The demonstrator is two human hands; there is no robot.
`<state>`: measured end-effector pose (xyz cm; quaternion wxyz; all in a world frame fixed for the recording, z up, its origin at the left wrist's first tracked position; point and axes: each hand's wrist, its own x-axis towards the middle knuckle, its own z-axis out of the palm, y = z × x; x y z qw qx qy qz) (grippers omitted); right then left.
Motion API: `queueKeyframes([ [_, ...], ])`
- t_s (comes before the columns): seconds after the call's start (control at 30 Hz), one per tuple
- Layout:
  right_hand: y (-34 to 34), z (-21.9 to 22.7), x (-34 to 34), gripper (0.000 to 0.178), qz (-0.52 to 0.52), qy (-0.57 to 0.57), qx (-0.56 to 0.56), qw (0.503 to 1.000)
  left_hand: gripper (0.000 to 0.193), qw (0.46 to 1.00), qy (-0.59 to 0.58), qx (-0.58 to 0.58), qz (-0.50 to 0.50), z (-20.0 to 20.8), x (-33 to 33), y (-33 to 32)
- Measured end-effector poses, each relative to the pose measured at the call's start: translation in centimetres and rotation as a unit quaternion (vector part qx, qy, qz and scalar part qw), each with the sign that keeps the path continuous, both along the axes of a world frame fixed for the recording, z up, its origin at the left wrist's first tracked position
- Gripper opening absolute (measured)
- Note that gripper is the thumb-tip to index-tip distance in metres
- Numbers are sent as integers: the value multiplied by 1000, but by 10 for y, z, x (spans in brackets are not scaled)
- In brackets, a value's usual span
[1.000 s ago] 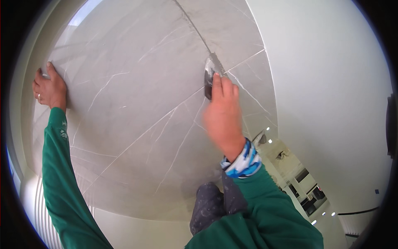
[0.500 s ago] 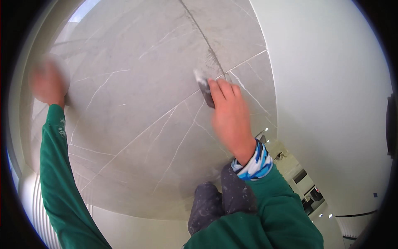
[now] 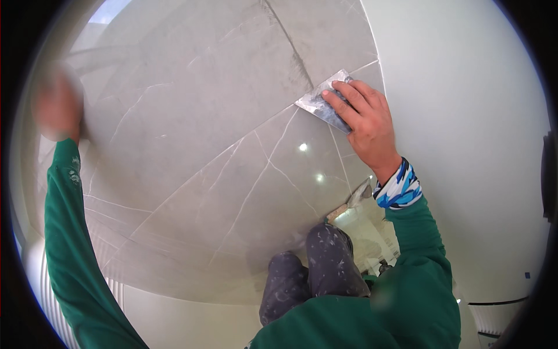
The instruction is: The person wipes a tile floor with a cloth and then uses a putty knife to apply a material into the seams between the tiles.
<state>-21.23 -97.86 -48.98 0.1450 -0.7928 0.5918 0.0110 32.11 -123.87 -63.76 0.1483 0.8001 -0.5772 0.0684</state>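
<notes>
My right hand [image 3: 372, 119] grips a thin flat scraper [image 3: 325, 103], its face smeared with whitish-grey paste. The fingers lie across the top of the blade, and its edge meets the grey marbled tile surface [image 3: 192, 134] along a pale joint. Next to the blade a darker joint [image 3: 290, 46] runs away to the far edge, with smears beside it. Far to the left, my left hand [image 3: 58, 107] is at the edge of the tiles; blur hides its fingers. A patterned blue and white band circles my right wrist.
A white wall or panel [image 3: 453, 116] borders the tiles on the right. Close to my knees [image 3: 331, 262] lies what looks like a pointed trowel [image 3: 359, 193] with a light handle. A white ribbed panel [image 3: 55, 296] stands at lower left. Lights reflect in the glossy tiles.
My right hand has moved right and farther away with the scraper, which has turned from nearly edge-on to show its broad face. My left hand has shifted slightly left.
</notes>
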Motion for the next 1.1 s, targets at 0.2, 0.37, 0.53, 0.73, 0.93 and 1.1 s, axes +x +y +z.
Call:
queueKeyframes([
  [0.2,12,9,-1,45,-27,12,43,999,82,1000,3,0,0,-6,4,-1],
  [0.37,-3,23,5,45,-30,11,46,998,83,1000,-11,-5,2,-6,8,-1],
  [0.53,2,7,18,47,-43,6,18,999,83,1000,0,-4,0,-5,4,-3],
  [0.73,26,25,33,48,-105,-7,101,989,79,1000,1,0,1,0,-1,0],
  [0.93,16,12,65,45,-352,7,112,929,76,1000,2,5,13,4,-5,1],
  [1.1,5,4,138,45,-332,-59,51,940,75,1000,8,3,1,0,-11,2],
])
